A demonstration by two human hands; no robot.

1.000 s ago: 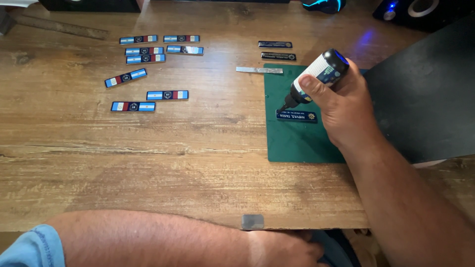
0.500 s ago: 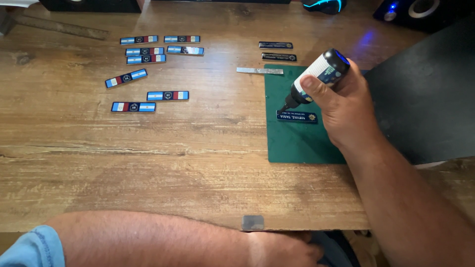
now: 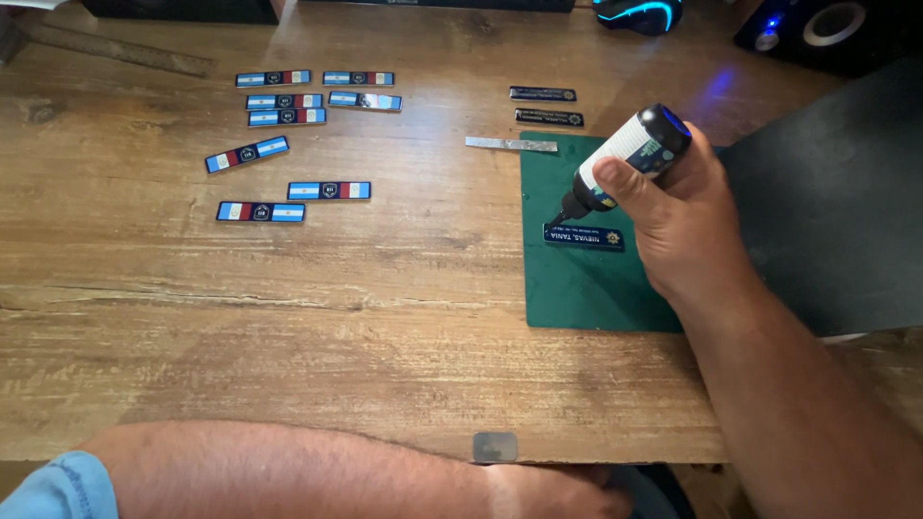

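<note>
Dark bottle (image 3: 630,159) gripped in right hand (image 3: 687,226), nozzle over blue nameplate (image 3: 583,235), left hand (image 3: 558,490) state unclear

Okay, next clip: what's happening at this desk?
A person sits at a wooden table. The right hand holds a small squeeze bottle tipped nozzle-down over a dark blue name plate lying on a green mat. The left forearm rests along the table's near edge, holding nothing visible. To the left lie several flag-striped plates; two more dark plates and a bare metal strip sit above the mat.
</note>
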